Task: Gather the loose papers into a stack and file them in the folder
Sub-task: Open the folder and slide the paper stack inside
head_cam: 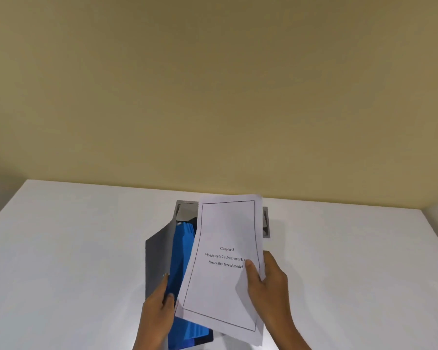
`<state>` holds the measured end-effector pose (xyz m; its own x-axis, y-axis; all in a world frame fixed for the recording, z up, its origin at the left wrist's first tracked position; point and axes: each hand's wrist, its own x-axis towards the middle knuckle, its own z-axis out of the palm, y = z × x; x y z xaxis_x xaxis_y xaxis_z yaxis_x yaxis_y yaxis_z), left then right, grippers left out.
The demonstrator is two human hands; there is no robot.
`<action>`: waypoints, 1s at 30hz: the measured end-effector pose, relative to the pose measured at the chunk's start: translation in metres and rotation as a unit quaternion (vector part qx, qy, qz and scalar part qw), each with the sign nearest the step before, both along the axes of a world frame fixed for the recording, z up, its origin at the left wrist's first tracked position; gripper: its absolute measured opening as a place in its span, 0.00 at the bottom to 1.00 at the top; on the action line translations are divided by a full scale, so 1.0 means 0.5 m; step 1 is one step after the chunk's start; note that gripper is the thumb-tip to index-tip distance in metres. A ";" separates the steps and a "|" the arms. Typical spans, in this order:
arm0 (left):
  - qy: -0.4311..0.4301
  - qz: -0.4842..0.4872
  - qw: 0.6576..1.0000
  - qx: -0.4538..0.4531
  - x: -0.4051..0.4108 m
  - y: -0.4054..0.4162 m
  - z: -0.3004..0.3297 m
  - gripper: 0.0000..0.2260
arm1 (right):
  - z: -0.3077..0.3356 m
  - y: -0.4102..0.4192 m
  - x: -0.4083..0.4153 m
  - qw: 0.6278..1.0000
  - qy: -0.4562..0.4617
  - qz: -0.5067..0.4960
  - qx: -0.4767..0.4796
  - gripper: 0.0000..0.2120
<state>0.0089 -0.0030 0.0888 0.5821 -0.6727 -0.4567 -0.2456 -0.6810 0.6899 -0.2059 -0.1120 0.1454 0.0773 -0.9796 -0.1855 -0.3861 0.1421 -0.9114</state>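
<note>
A stack of white papers [220, 286], its top sheet printed "Chapter 3", is held up over the table in my right hand [266, 281], thumb on the front near the right edge. Below and left of the sheets lies an open folder [158, 258] with a grey cover and blue inner pockets [182, 251]. My left hand [157, 311] grips the raised grey cover at its near edge. The papers hide most of the folder's right half.
The white table [74, 248] runs to a beige wall at the back. A grey recessed cable box [265, 221] is set into the table behind the papers, partly hidden by them.
</note>
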 end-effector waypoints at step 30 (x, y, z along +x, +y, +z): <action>0.071 0.002 0.997 -0.027 -0.099 -0.038 0.018 0.22 | -0.123 0.039 0.185 0.953 0.201 0.220 0.052 0.17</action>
<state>-0.0409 -0.0220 0.0976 0.5167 -0.6966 -0.4978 -0.1410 -0.6427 0.7530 -0.1133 -0.0925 0.0837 0.3784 -0.8436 -0.3810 -0.7442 -0.0325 -0.6671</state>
